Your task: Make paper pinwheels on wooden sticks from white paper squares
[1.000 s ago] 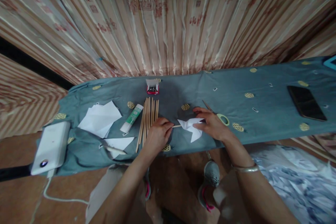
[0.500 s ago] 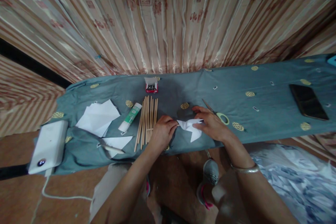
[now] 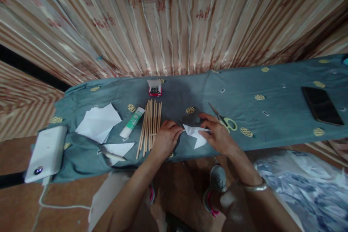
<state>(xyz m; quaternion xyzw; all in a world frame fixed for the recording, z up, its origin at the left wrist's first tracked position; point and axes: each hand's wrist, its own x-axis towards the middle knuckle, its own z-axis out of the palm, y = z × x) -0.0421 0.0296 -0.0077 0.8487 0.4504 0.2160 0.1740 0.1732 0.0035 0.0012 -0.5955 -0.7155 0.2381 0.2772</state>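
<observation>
A folded white paper pinwheel [image 3: 196, 137] is between my two hands, above the near part of the cloth. My right hand [image 3: 216, 132] pinches its right side between thumb and fingers. My left hand [image 3: 168, 136] is closed at the left of the pinwheel; a short bit of thin wooden stick shows between its fingertips and the paper, and the rest is hidden by the hand. Left of that hand lies a bunch of wooden sticks [image 3: 148, 125]. Scissors [image 3: 226, 121] with pale green handles lie just beyond my right hand.
On the blue-green cloth [image 3: 179, 90] are a small red box of metal pins [image 3: 155, 90], a glue stick [image 3: 132, 122], white paper sheets [image 3: 99, 121], a paper scrap with a pen [image 3: 114, 156] on it, a white power bank [image 3: 46, 154] with a cable and a dark phone [image 3: 322, 105].
The pinwheel has turned slightly between my hands, and my right hand has shifted a little, showing more of the scissors' handles. The whole view has moved slightly.
</observation>
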